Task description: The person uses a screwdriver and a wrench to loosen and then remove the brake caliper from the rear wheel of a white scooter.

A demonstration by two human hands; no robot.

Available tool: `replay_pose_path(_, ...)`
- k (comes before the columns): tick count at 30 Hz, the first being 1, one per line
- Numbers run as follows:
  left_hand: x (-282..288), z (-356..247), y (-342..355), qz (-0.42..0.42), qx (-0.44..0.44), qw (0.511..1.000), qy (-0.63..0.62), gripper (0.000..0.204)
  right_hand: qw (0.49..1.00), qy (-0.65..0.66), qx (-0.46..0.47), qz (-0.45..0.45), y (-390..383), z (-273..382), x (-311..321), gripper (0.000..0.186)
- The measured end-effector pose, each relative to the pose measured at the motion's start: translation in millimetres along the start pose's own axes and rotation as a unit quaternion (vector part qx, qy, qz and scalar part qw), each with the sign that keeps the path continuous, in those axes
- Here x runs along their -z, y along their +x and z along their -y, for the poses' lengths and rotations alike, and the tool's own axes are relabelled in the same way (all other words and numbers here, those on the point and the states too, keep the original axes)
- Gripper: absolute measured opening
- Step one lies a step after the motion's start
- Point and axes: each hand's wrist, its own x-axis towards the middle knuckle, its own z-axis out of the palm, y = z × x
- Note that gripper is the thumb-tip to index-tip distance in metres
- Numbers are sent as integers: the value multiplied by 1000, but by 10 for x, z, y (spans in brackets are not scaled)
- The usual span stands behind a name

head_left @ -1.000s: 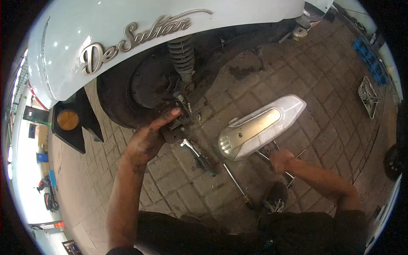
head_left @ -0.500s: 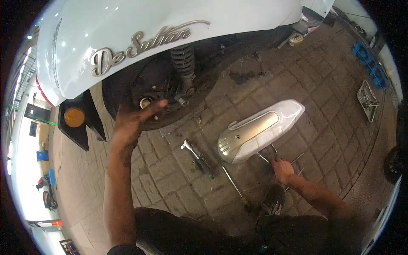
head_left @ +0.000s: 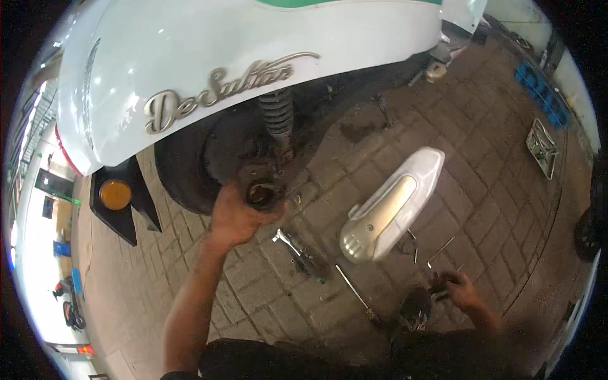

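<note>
A white scooter body [head_left: 221,50] fills the top, with its black rear tyre [head_left: 180,171] and a coiled shock spring [head_left: 277,114] below it. My left hand [head_left: 237,218] reaches up to the wheel hub and cups a round dark rusty part [head_left: 261,190] there. My right hand [head_left: 462,292] is low on the paving at the lower right, fingers curled over a small dark tool [head_left: 440,286]. A silver exhaust cover [head_left: 389,206] lies on the bricks between my hands.
A wrench [head_left: 297,250], a long screwdriver [head_left: 354,291] and a bent hex key [head_left: 440,251] lie on the brick paving. An orange reflector [head_left: 116,194] sits on the black mudguard. A blue crate [head_left: 538,92] and a wire tray [head_left: 543,147] stand at the right.
My left hand rose from the paving beside the wheel and closed around the hub part. My right hand slid a little down and right among the tools.
</note>
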Motion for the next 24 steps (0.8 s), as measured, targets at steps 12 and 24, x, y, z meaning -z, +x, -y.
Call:
replay_pose_path(12,-201,238,-48,2,0,999,-42,107,992,-90,-88,2,-776,805,279,44)
replay_pose_path(24,-111,126,-92,30,18,999,14,112,969,-37,225,99,-169,1999,-575,41)
